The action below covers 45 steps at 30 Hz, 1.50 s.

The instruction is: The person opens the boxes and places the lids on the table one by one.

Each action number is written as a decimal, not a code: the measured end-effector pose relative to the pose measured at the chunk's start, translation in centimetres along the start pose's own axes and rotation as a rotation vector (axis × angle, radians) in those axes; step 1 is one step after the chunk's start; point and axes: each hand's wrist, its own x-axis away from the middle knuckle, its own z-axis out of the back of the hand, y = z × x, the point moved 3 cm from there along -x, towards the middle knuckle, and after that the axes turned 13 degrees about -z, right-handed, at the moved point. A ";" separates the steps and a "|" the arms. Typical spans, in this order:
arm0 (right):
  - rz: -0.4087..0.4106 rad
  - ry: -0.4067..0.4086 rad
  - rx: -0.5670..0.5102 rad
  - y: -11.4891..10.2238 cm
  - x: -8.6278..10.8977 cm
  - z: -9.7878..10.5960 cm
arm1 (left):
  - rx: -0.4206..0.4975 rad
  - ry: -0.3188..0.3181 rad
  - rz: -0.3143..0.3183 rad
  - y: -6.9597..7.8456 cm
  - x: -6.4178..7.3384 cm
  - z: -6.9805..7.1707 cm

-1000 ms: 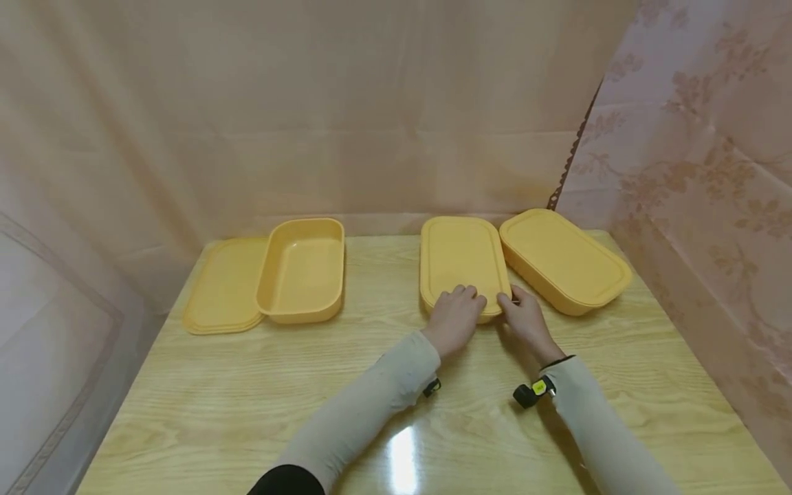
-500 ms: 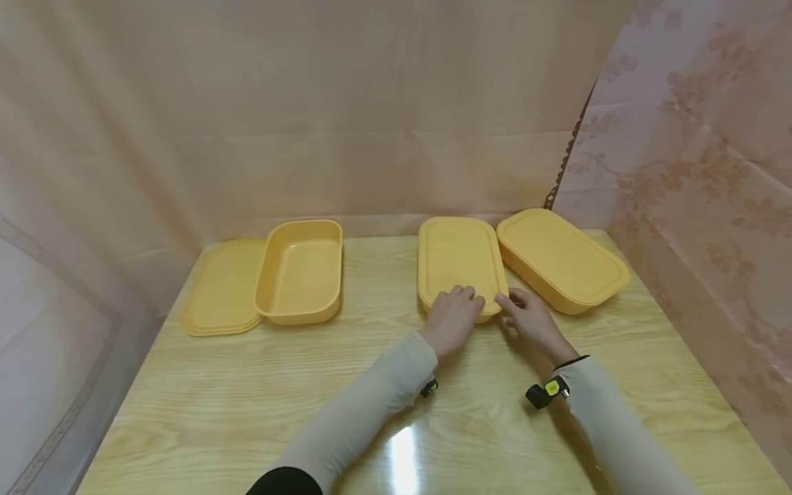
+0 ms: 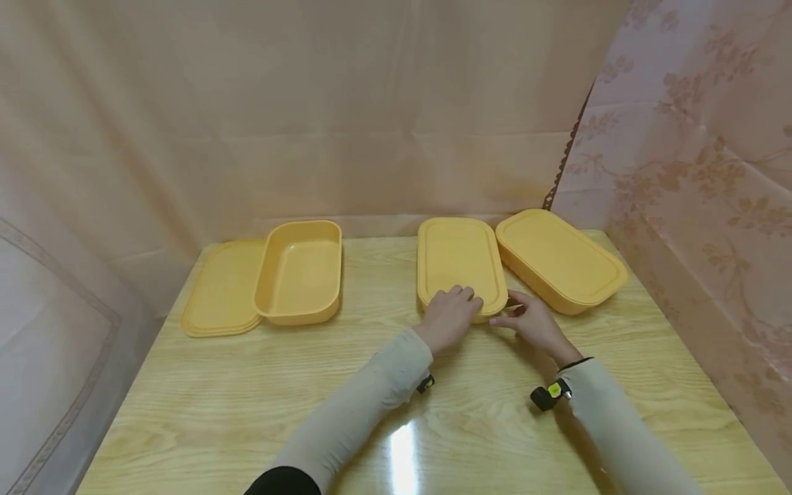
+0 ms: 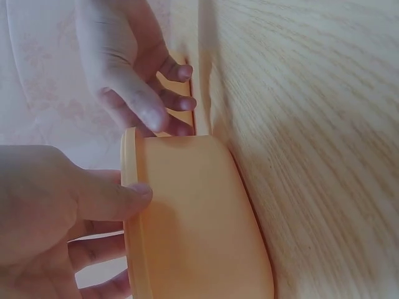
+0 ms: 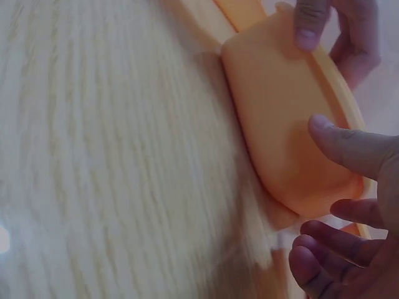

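In the head view, a yellow rectangular food container with its lid on stands right of centre. My left hand grips its near edge. The left wrist view shows the left thumb at the rim on the front wall, with the other fingers across the lid. At the near right corner is my right hand, its fingers apart and loosely bent. Its thumb lies in front of the container's wall; whether it touches, I cannot tell. Nothing is held in that hand.
Close on the right, a second lidded yellow container sits at an angle. Toward the left stands an uncovered yellow container, overlapping a flat yellow lid. All lie on the wooden table, with a curtain behind.
My right hand has come away from the lid's near right corner, its fingers spreading and its thumb dropping lower in front. The left hand keeps its grip.
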 end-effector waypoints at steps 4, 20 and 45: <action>0.023 0.032 0.028 -0.2 -0.7 -0.6 | -0.024 0.013 0.008 -0.1 0.2 0.1; -0.023 0.047 0.052 -0.8 -1.0 -1.4 | -0.035 0.002 0.105 0.8 -0.7 0.6; -0.027 0.071 0.041 0.0 0.2 -2.4 | -0.222 0.141 -0.041 1.8 -0.9 0.4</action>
